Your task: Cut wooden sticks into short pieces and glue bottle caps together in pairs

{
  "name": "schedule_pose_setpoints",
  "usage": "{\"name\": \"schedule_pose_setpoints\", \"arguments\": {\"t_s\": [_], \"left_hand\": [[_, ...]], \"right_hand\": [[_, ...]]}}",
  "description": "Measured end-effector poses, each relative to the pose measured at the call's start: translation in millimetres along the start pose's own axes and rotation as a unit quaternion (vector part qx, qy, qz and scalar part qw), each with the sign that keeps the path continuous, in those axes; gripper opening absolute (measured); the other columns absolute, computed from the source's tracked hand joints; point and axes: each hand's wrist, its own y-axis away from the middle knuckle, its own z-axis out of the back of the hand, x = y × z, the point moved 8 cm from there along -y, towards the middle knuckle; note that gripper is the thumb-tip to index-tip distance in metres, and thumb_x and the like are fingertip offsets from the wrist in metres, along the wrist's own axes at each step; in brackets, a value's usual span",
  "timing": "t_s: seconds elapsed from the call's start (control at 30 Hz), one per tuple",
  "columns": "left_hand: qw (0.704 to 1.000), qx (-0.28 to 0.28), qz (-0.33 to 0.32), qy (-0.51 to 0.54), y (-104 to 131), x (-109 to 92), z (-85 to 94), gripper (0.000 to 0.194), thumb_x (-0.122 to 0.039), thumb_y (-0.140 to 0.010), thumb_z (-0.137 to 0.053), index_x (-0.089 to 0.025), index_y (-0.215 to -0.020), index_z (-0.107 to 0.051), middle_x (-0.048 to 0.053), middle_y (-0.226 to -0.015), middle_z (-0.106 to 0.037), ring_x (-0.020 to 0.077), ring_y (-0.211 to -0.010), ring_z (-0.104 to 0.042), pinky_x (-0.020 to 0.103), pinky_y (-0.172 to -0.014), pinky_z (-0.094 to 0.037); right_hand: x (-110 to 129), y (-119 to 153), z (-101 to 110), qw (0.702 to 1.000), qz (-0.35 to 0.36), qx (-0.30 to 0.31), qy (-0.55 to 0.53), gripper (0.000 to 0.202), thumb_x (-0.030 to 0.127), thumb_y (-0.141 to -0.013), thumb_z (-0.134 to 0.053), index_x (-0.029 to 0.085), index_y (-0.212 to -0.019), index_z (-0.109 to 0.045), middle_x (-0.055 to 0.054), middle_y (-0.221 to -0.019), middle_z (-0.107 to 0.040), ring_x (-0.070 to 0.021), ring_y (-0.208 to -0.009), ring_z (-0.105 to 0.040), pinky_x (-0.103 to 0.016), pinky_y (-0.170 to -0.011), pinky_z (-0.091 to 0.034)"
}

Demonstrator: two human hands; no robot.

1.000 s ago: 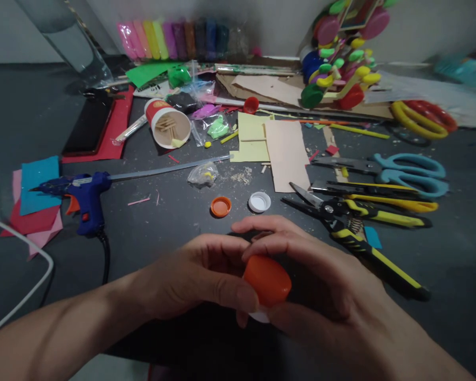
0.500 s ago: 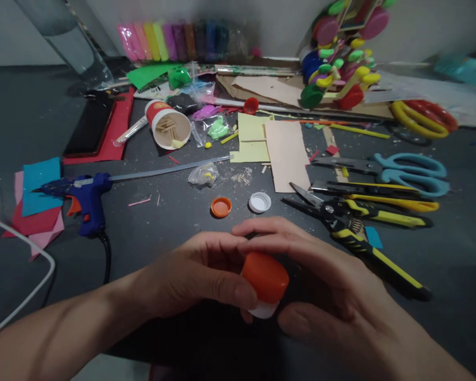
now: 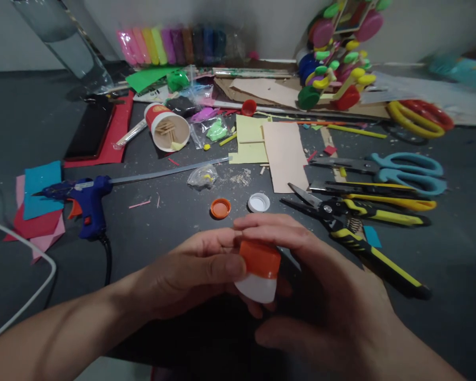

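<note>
- Head view, held piece: a small orange-and-white piece [image 3: 258, 271] is in the left hand [image 3: 198, 267], above the near edge of the desk [image 3: 170, 214], orange part uppermost and white part below.
- Left hand: closed on the piece, thumb across its near side, fingers passing behind.
- Right hand [image 3: 337, 280]: widely curved, fingers arched over the top of the piece, thumb standing clear of it; whether the fingers touch it cannot be told.
- Stage of work: the orange and white parts sit together, one against the other; whether they are fastened is not visible.
- Remaining loose: an orange cap [image 3: 220, 208] and a white cap [image 3: 258, 202] lie side by side, apart, just beyond the hands; both appear unused as yet.
- Tools: a blue glue gun [image 3: 91, 198] lies to the left, black-and-yellow cutters [image 3: 327, 209] and blue-handled scissors [image 3: 376, 165] to the right, all untouched.
</note>
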Motion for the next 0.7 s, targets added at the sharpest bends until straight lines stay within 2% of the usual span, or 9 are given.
{"name": "schedule_pose_setpoints", "arguments": {"t_s": [0.1, 0.2, 0.3, 0.43, 0.7], "left_hand": [[1.0, -0.022, -0.006, -0.02, 1.0, 0.5, 3.7, 0.039, -0.044, -0.086, -0.071, -0.014, -0.111, -0.072, 0.008, -0.094, -0.07, 0.0157, -0.085, -0.064, 0.025, -0.083, -0.049], [0.998, -0.039, -0.014, -0.047, 1.4, 0.2, 7.7, 0.041, -0.044, -0.084, -0.074, -0.014, -0.112, -0.071, 0.007, -0.094, -0.067, 0.0151, -0.086, -0.061, 0.023, -0.081, -0.045], [0.995, -0.058, -0.001, -0.075, 0.6, 1.9, 11.6, 0.038, -0.041, -0.08, -0.079, -0.014, -0.104, -0.071, 0.004, -0.087, -0.063, 0.0139, -0.08, -0.058, 0.024, -0.077, -0.044], [0.993, -0.079, 0.025, -0.08, 1.1, 4.1, 14.6, 0.031, -0.037, -0.077, -0.082, -0.013, -0.091, -0.069, 0.002, -0.082, -0.061, 0.0127, -0.077, -0.056, 0.023, -0.076, -0.043], [0.993, -0.089, 0.056, -0.053, 5.4, 7.4, 15.5, 0.034, -0.04, -0.072, -0.085, -0.014, -0.088, -0.07, 0.002, -0.082, -0.064, 0.0127, -0.075, -0.058, 0.025, -0.077, -0.045]], "right_hand": [[2.4, -0.3, 1.5, 0.998, 0.027, -0.029, 0.049, 0.045, 0.024, -0.091, -0.072, 0.025, -0.132, -0.053, -0.001, -0.136, -0.056, -0.014, -0.128, -0.053, -0.02, -0.108, -0.043], [3.8, -1.2, 1.3, 0.994, 0.041, -0.04, 0.091, 0.036, 0.02, -0.093, -0.068, 0.023, -0.126, -0.056, -0.001, -0.132, -0.057, -0.0131, -0.122, -0.055, -0.021, -0.105, -0.043], [6.5, -1.4, -1.0, 0.989, 0.054, -0.038, 0.135, 0.034, 0.015, -0.091, -0.065, 0.021, -0.124, -0.057, -0.003, -0.129, -0.058, -0.0163, -0.119, -0.056, -0.027, -0.102, -0.045], [9.5, -0.7, -3.1, 0.987, 0.074, -0.04, 0.137, 0.035, 0.011, -0.091, -0.062, 0.02, -0.125, -0.057, -0.005, -0.128, -0.058, -0.0193, -0.117, -0.055, -0.034, -0.101, -0.046], [8.2, 0.2, -3.3, 0.985, 0.068, -0.035, 0.153, 0.033, 0.015, -0.091, -0.064, 0.019, -0.124, -0.058, -0.007, -0.127, -0.059, -0.0211, -0.117, -0.057, -0.035, -0.099, -0.048]]}}
